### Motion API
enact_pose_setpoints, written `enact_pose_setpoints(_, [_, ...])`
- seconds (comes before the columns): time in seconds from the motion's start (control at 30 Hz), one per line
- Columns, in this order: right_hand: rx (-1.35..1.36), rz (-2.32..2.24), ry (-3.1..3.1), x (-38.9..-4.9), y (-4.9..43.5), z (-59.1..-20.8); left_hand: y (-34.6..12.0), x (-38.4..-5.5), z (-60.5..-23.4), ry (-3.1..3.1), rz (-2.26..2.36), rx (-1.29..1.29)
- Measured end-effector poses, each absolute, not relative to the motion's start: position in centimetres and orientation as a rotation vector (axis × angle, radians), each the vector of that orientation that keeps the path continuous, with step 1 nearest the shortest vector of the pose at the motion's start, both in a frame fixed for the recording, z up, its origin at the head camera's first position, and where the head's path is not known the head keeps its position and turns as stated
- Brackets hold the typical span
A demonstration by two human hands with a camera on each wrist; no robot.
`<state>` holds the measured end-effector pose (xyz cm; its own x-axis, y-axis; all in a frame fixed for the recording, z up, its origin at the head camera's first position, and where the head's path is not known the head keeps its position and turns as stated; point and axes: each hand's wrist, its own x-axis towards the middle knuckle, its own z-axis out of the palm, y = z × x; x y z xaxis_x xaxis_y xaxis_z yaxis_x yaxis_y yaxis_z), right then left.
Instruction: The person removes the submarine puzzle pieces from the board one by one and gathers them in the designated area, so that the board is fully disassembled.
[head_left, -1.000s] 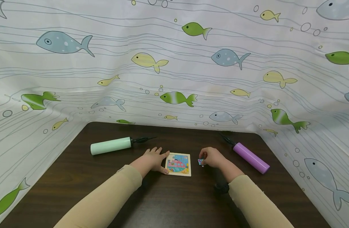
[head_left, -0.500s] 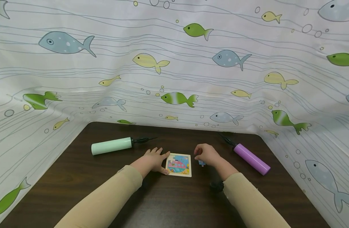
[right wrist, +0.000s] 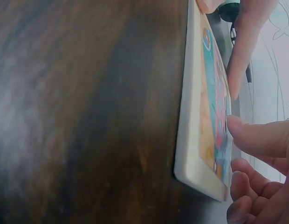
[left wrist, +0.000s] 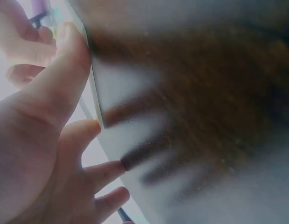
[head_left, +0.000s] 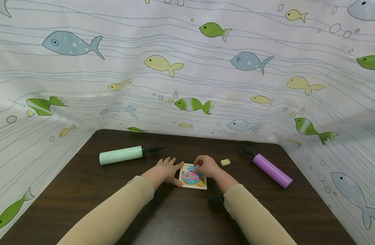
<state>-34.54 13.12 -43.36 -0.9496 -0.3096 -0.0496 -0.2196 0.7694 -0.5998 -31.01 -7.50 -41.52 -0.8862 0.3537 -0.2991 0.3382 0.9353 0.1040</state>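
Observation:
A small square jigsaw puzzle in a pale frame (head_left: 198, 187) lies on the table, printed with a pink submarine and blue sea. My left hand (head_left: 166, 171) has its fingers spread, with thumb and forefinger resting against the frame's left side. Over the upper right of the picture, my right hand (head_left: 207, 166) pinches a puzzle piece at the board; the fingers mostly hide the piece. In the right wrist view, the right thumb (right wrist: 261, 137) reaches the picture surface above curled fingers, close to the frame's corner.
A pale yellow block-like piece (head_left: 225, 162) lies right of the board. Behind on the left is a mint green hand pump (head_left: 121, 155); a purple hand pump (head_left: 272, 170) lies on the right. A fish-patterned curtain (head_left: 187, 78) encloses the table's back and sides.
My right hand has moved left from beside the board to over its upper right. The pale yellow piece is now uncovered. My left hand keeps its place at the frame.

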Motion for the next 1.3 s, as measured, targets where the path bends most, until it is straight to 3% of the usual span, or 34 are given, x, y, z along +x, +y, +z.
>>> enact_pose_setpoints(1.3, [-0.482,-1.004,2.78,-34.41,12.65,-43.59,-7.58,-30.9,-41.58,2.777,0.077,0.509])
